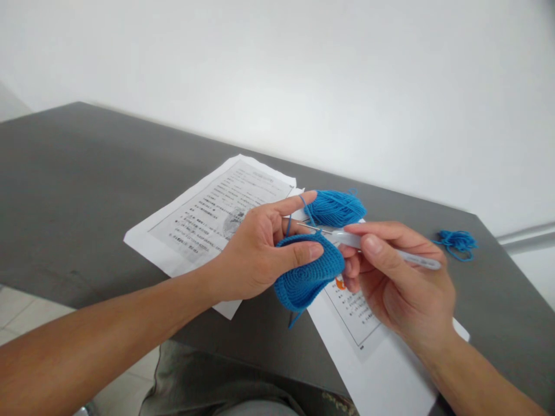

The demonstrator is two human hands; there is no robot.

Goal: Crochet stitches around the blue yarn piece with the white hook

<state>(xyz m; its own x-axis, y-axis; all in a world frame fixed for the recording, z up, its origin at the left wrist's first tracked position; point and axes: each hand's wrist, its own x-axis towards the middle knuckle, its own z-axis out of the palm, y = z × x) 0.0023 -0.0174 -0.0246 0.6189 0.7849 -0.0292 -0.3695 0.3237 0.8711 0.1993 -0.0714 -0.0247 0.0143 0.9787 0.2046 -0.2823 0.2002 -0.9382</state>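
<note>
Between thumb and fingers, my left hand (264,245) grips a blue crocheted piece (310,268), rounded and curling at its lower edge. A strand of blue yarn loops around the raised left index finger and runs down to the piece's top edge. My right hand (407,283) is closed around the pale handle of a crochet hook (418,260). Its thin metal shaft points left, just above the top edge of the piece, where a loop of yarn sits close to it. A short yarn tail hangs below the piece.
Behind my hands lies a blue yarn skein (340,208). A small tangle of blue yarn (457,244) rests farther right on the dark grey table (108,173). One printed sheet (203,214) is under my left hand, another printed sheet (368,361) under my right. A white wall (277,75) stands behind.
</note>
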